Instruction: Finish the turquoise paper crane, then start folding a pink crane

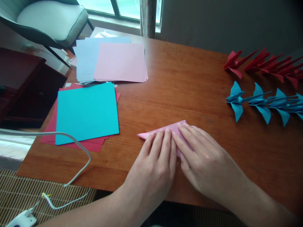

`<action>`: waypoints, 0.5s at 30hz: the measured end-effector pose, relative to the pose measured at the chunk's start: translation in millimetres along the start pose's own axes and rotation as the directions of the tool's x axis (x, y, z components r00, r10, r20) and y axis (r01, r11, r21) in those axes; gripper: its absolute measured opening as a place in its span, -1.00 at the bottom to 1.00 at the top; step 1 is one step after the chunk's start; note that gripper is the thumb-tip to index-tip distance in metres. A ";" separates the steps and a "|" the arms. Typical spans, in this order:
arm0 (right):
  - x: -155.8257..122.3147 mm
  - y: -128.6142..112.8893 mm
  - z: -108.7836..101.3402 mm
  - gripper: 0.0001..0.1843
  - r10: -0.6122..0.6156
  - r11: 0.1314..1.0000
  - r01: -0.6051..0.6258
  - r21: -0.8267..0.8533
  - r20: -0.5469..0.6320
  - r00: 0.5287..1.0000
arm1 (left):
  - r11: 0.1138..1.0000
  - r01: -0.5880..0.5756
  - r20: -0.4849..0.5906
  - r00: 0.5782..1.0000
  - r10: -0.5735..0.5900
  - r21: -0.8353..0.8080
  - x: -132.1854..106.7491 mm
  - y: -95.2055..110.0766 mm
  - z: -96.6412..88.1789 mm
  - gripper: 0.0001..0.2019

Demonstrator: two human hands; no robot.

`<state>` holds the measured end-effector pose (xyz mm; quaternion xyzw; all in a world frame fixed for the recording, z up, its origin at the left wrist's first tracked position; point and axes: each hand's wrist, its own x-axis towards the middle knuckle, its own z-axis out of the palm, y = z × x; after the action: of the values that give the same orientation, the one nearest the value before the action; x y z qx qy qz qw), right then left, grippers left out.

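A folded pink paper (pixel 165 129) lies on the wooden table (pixel 189 78), its pointed end towards the left. My left hand (pixel 153 164) rests flat on it, fingers stretched out and pressing the fold. My right hand (pixel 203 160) lies flat beside it, fingertips on the paper's right part. Both hands cover most of the paper; only its upper edge and left tip show.
A cyan sheet (pixel 87 112) on red sheets (pixel 50 126) lies at the left, with pink (pixel 120 61) and pale blue (pixel 85 60) stacks behind. Folded red cranes (pixel 267 64) and blue cranes (pixel 260 102) line the right side. A white cable (pixel 78 145) crosses the near left edge; a chair (pixel 49 22) stands behind.
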<state>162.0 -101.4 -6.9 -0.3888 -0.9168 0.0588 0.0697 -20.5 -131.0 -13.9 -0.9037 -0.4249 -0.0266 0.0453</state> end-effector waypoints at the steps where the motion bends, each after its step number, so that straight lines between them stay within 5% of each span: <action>1: 0.1 -0.4 -0.4 -0.45 0.001 1.000 -0.001 0.000 0.004 1.000 | 1.000 -0.003 0.002 1.000 0.003 -0.004 -1.2 0.0 0.7 -0.52; 15: -1.7 -1.1 -0.3 -0.44 -0.004 0.999 0.005 -0.047 0.019 1.000 | 0.993 0.024 0.009 1.000 -0.023 -0.115 -13.4 -4.3 6.9 -0.32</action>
<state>162.4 -103.4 -6.6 -0.3876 -0.9195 0.0405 0.0521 -32.3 -137.8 -21.7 -0.8998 -0.4335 -0.0480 -0.0086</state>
